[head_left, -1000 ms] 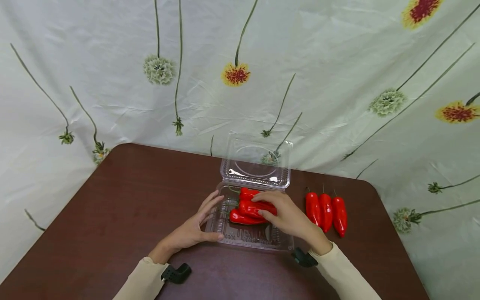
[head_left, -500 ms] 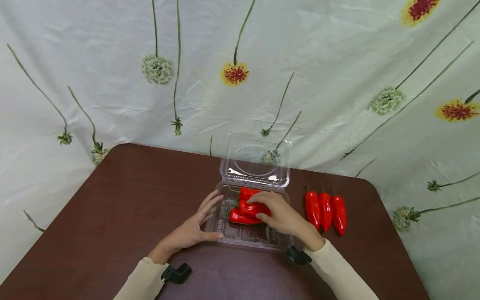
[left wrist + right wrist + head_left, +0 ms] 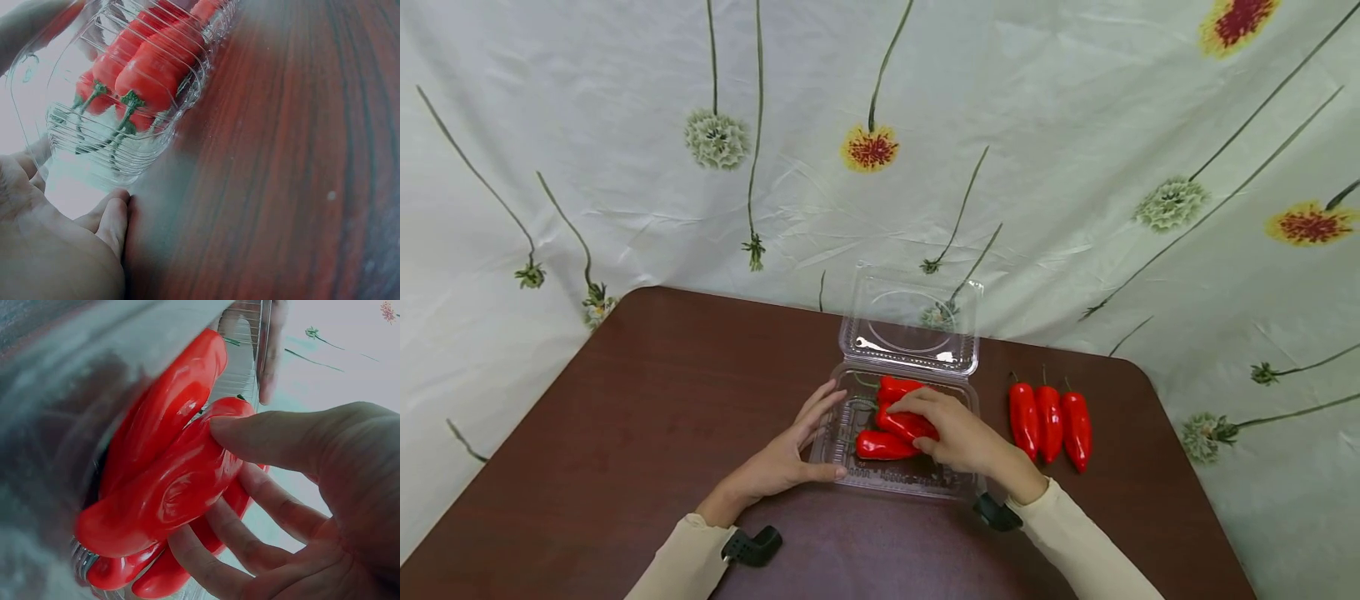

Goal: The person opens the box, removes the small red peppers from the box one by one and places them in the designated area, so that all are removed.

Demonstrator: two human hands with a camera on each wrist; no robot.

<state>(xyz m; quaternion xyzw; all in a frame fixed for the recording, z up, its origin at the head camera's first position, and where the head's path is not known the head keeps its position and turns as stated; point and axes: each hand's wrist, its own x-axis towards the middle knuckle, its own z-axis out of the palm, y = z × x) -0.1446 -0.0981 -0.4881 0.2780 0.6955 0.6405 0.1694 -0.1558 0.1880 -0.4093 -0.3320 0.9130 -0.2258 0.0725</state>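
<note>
A clear plastic clamshell box holds several long red chili peppers with green stems. My left hand is at its left front corner, thumb along the front edge and fingers spread beside the left wall. In the left wrist view, that hand's fingertips are at the box's end. Inside the box, my right hand pinches a red chili pepper between thumb and fingers; it lies across other peppers. Nearest the box's front, another chili pepper lies close to the right thumb. The right hand covers some of the pepper tips.
The box's hinged lid stands raised at the back. On the dark brown table, three more red chili peppers lie side by side to the right of the box. Behind hangs a pale floral cloth.
The front pepper in the box has shifted slightly toward the near edge, widening the gap to the pepper under my right hand. That hand moved a little left; my left hand stayed put.
</note>
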